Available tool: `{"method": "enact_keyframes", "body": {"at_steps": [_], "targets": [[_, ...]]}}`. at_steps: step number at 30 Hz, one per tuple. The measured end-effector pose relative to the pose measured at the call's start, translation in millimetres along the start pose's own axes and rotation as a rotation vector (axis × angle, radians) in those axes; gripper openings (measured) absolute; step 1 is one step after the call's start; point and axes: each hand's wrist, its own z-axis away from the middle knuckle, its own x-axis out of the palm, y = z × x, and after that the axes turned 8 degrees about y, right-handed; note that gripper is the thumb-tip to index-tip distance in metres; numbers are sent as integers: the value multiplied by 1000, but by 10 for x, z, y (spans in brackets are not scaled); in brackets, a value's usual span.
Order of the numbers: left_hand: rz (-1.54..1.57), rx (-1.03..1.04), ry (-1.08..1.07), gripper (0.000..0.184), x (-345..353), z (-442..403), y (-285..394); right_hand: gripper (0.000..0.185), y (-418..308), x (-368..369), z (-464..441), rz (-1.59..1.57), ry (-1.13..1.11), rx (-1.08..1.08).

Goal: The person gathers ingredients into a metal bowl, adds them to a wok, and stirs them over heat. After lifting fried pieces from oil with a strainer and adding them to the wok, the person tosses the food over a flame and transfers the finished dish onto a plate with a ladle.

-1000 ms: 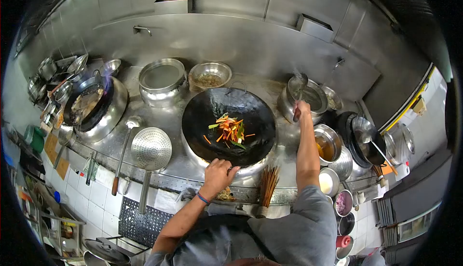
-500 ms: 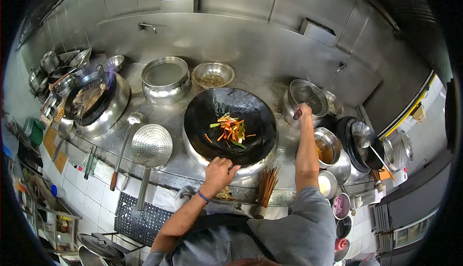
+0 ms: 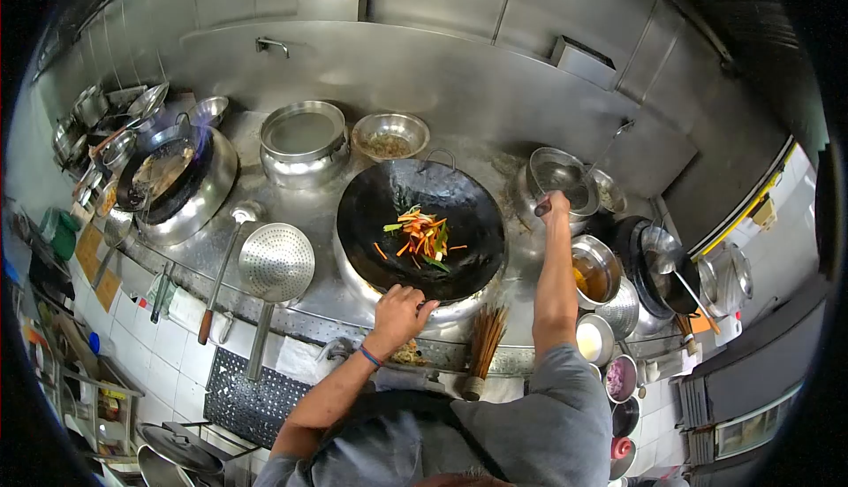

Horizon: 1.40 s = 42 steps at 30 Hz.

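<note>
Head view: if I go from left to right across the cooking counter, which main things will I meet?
Left wok, long-handled ladle, perforated skimmer, middle wok with cut vegetables, right hand gripping a dark handle, metal bowl with amber liquid, right wok.

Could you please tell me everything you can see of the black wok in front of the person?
The wok is wide, round and black, apparently metal, with a glossy inside and a loop handle at its far edge. It sits opening upward in a shiny metal stand on the counter. Orange, green and pale cut vegetables lie in it. The left hand grips its near edge, hiding any handle there.
</note>
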Motion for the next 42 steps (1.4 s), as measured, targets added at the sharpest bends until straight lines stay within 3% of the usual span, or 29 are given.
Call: {"method": "enact_keyframes", "body": {"at_steps": [3, 4, 7, 8, 11, 12, 16, 19, 21, 23, 25, 26, 27, 29, 30, 31, 34, 35, 37, 39, 40, 42], "targets": [[1, 10, -7, 34, 53, 24, -51, 8, -103, -26, 22, 300, -289, -40], [1, 18, -11, 34, 76, 25, -76, 5, -321, -91, 782, 246, -322, -124], [-5, 40, 12, 34, 29, 10, -45, 12, -29, -48, 599, 353, -17, -703], [4, 38, 15, 34, 15, 19, -38, 22, 13, -31, 502, 478, 140, -751], [20, 35, 39, 34, 12, 1, -36, 24, 40, -37, 386, 475, 297, -638], [15, 35, 42, 34, 28, 13, -48, 37, 11, -91, 310, 475, 213, -447], [10, 39, 58, 35, 81, 44, -71, 10, -101, -186, 554, 155, 51, -149], [40, 26, 43, 36, 53, 37, -65, 10, -108, -383, 422, 404, -125, -86], [56, 6, -44, 30, 88, 54, -105, 15, -161, -499, 738, 541, -83, -318], [107, -2, -152, 29, 28, 67, -114, 29, 173, -652, -23, 641, -15, -709], [193, 10, -284, 36, -281, -37, -65, 29, 147, -682, -268, 709, 49, -783], [270, 90, -209, 40, -645, -159, 77, 24, 54, -649, -130, 690, 110, -834], [342, 177, -130, 44, -1131, -314, 292, 19, -154, -604, 244, 692, 95, -759], [520, 200, -13, 39, -2091, -502, 687, 22, 78, -744, -893, 1067, 2, -776], [511, 247, 96, 36, -2467, -477, 836, 19, 147, -818, -1638, 908, -200, -628], [498, 301, 200, 34, -2767, -409, 942, 16, 108, -680, -842, 421, 11, -407], [431, 551, 417, 26, -3119, -258, 1076, 14, -311, -548, 216, 415, -62, -116], [394, 645, 432, 27, -3176, -235, 1081, 15, -335, -557, 362, 481, -78, -149], [401, 672, 252, 31, -3397, -138, 1218, 16, -415, -561, 540, 594, -94, -216], [228, 561, 637, 14, -3067, -85, 1340, 10, -402, -663, 553, 567, -144, -293], [266, 550, 597, 7, -3114, -67, 1352, 10, -351, -713, 523, 551, -168, -330], [345, 637, 283, 33, -3474, 53, 1185, 19, -378, -827, 563, 548, -189, -381]]}}
